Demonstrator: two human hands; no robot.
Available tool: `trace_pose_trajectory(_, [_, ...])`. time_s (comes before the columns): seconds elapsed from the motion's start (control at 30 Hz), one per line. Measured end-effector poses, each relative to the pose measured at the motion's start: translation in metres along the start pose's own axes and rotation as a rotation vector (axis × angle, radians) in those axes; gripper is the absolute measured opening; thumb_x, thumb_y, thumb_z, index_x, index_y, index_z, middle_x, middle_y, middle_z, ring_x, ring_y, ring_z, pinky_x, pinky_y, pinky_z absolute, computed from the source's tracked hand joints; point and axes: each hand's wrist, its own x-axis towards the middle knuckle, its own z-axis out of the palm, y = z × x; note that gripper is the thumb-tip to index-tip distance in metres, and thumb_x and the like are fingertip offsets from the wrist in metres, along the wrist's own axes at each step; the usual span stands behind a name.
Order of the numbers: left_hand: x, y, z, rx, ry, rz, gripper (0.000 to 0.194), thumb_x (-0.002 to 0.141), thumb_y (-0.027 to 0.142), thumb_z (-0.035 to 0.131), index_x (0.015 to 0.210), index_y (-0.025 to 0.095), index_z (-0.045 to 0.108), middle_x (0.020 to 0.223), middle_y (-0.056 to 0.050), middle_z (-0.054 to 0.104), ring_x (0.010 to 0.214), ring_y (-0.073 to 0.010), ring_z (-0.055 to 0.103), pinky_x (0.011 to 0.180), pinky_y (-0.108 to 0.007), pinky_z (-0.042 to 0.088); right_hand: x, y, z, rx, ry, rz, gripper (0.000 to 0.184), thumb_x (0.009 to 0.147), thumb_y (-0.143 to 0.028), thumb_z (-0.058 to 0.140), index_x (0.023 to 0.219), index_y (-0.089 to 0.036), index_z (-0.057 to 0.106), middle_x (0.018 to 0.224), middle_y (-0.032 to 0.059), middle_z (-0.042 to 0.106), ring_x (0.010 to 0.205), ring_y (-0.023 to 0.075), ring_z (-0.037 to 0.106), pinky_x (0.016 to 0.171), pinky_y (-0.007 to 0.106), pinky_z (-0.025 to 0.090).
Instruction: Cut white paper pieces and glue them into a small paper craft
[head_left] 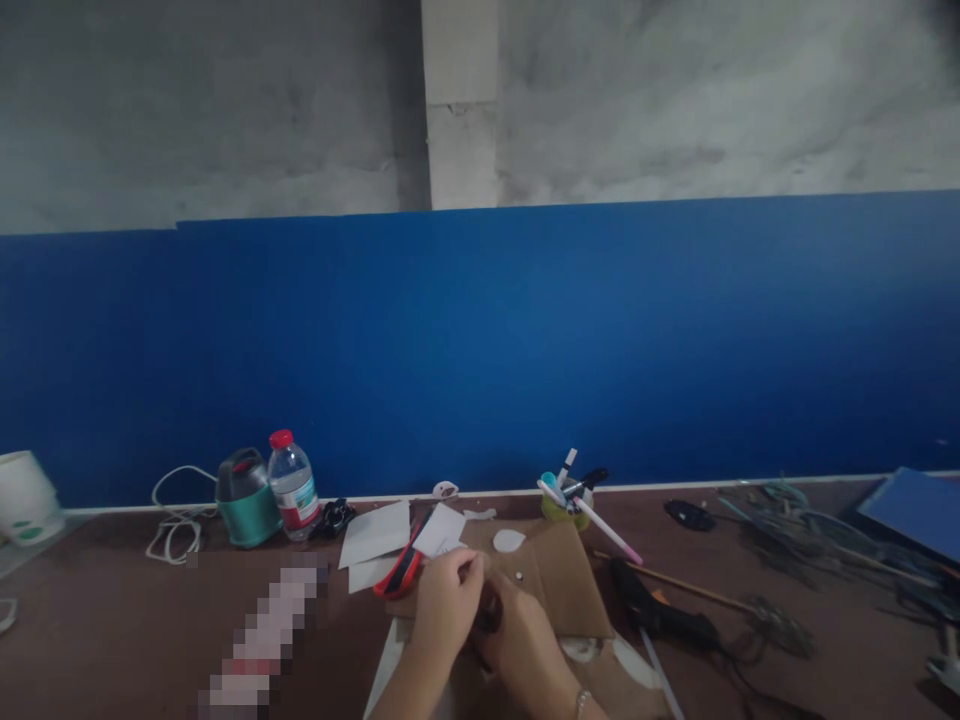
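Both hands meet over a brown cardboard sheet (570, 580) at the front middle of the table. My left hand (448, 592) is closed, with thumb and forefinger pinched together. Close beside it, my right hand (517, 622) has its fingers curled inward, partly facing away from view. Something dark shows between the two hands, too small and blurred to name. A white teardrop-shaped paper piece (509, 541) and a tiny white dot (519, 576) lie on the cardboard. Just beyond my left hand are red-handled scissors (402, 572) and white paper sheets (376, 532).
A water bottle (293, 488), a teal-and-grey container (247, 505) and a white cable (178, 530) stand at the back left. Behind the cardboard is a pen holder (564, 511). To the right lie a black-handled tool (664, 610) and tangled wires (817, 530). A blue partition (480, 350) closes off the back.
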Motion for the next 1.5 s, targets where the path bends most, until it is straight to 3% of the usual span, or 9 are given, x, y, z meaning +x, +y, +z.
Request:
trace_pose_trajectory(0.1, [0.001, 0.005, -0.001, -0.244, 0.025, -0.109, 0.021, 0.076, 0.032, 0.054, 0.070, 0.017, 0.069, 0.065, -0.005, 0.070, 0.063, -0.0208, 0.063, 0.060, -0.028, 0.044, 0.001, 0.003, 0.003, 0.007, -0.018, 0.021, 0.025, 0.059, -0.009, 0.062, 0.083, -0.017, 0.063, 0.067, 0.0030, 0.070, 0.059, 0.0170, 0.061, 0.052, 0.022, 0.036])
trace_pose_trajectory(0.27, [0.001, 0.014, -0.003, -0.560, 0.042, -0.358, 0.022, 0.069, 0.037, 0.063, 0.070, 0.016, 0.063, 0.048, 0.003, 0.056, 0.040, -0.0095, 0.042, 0.042, -0.021, 0.027, 0.006, 0.005, -0.002, 0.152, -0.084, 0.010, 0.020, 0.058, -0.005, 0.056, 0.073, -0.017, 0.060, 0.061, -0.0011, 0.064, 0.055, 0.0141, 0.057, 0.049, 0.020, 0.035])
trace_pose_trajectory(0.37, [0.000, 0.016, -0.004, -0.623, 0.079, -0.348, 0.024, 0.066, 0.039, 0.067, 0.068, 0.016, 0.061, 0.049, 0.004, 0.053, 0.042, -0.0077, 0.039, 0.043, -0.019, 0.025, 0.010, 0.006, -0.013, 0.183, 0.090, -0.040, 0.024, 0.070, -0.009, 0.051, 0.090, -0.017, 0.062, 0.068, 0.0003, 0.065, 0.058, 0.0149, 0.058, 0.055, 0.023, 0.042])
trace_pose_trajectory(0.43, [-0.002, 0.017, -0.003, -0.646, 0.080, -0.334, 0.024, 0.066, 0.039, 0.068, 0.067, 0.016, 0.060, 0.050, 0.006, 0.051, 0.044, -0.0076, 0.038, 0.045, -0.020, 0.027, 0.011, 0.006, -0.021, 0.169, 0.214, -0.105, 0.035, 0.073, -0.013, 0.052, 0.107, -0.018, 0.060, 0.085, 0.0044, 0.067, 0.065, 0.0162, 0.060, 0.062, 0.026, 0.047])
trace_pose_trajectory(0.5, [-0.003, 0.020, -0.002, -0.649, 0.055, -0.317, 0.023, 0.065, 0.038, 0.068, 0.064, 0.016, 0.059, 0.051, 0.005, 0.050, 0.046, -0.0077, 0.038, 0.046, -0.020, 0.027, 0.011, 0.005, -0.028, 0.143, 0.269, -0.198, 0.038, 0.074, -0.014, 0.053, 0.110, -0.019, 0.061, 0.098, 0.0075, 0.067, 0.075, 0.0182, 0.062, 0.070, 0.029, 0.050])
trace_pose_trajectory(0.6, [-0.005, 0.024, -0.002, -0.645, 0.013, -0.304, 0.023, 0.065, 0.037, 0.069, 0.064, 0.016, 0.061, 0.053, 0.004, 0.052, 0.049, -0.0084, 0.039, 0.048, -0.020, 0.027, 0.011, 0.002, -0.036, 0.146, 0.261, -0.272, 0.029, 0.077, -0.014, 0.050, 0.100, -0.020, 0.068, 0.095, 0.0078, 0.069, 0.082, 0.0204, 0.064, 0.075, 0.031, 0.050])
trace_pose_trajectory(0.77, [-0.006, 0.029, -0.008, -0.774, -0.044, -0.276, 0.031, 0.067, 0.045, 0.068, 0.066, 0.015, 0.064, 0.059, 0.002, 0.055, 0.056, -0.0103, 0.044, 0.053, -0.021, 0.032, 0.014, -0.002, -0.042, 0.296, 0.227, -0.206, 0.019, 0.079, -0.025, 0.059, 0.092, -0.020, 0.072, 0.087, 0.0067, 0.072, 0.074, 0.0203, 0.064, 0.068, 0.029, 0.051])
trace_pose_trajectory(0.93, [-0.006, 0.032, -0.010, -0.773, -0.044, -0.305, 0.032, 0.062, 0.044, 0.074, 0.066, 0.014, 0.064, 0.057, 0.003, 0.053, 0.053, -0.0092, 0.041, 0.050, -0.020, 0.031, 0.016, -0.001, -0.046, 0.384, 0.164, -0.147, 0.021, 0.078, -0.027, 0.061, 0.093, -0.019, 0.074, 0.089, 0.0070, 0.073, 0.081, 0.0223, 0.066, 0.069, 0.029, 0.051])
trace_pose_trajectory(1.5, [-0.006, 0.030, -0.012, -0.723, -0.069, -0.263, 0.032, 0.064, 0.045, 0.073, 0.070, 0.014, 0.067, 0.059, 0.001, 0.058, 0.056, -0.0107, 0.047, 0.054, -0.020, 0.035, 0.016, -0.002, -0.052, 0.342, 0.171, -0.210, 0.020, 0.079, -0.024, 0.059, 0.092, -0.020, 0.074, 0.088, 0.0073, 0.072, 0.080, 0.0216, 0.065, 0.066, 0.028, 0.051])
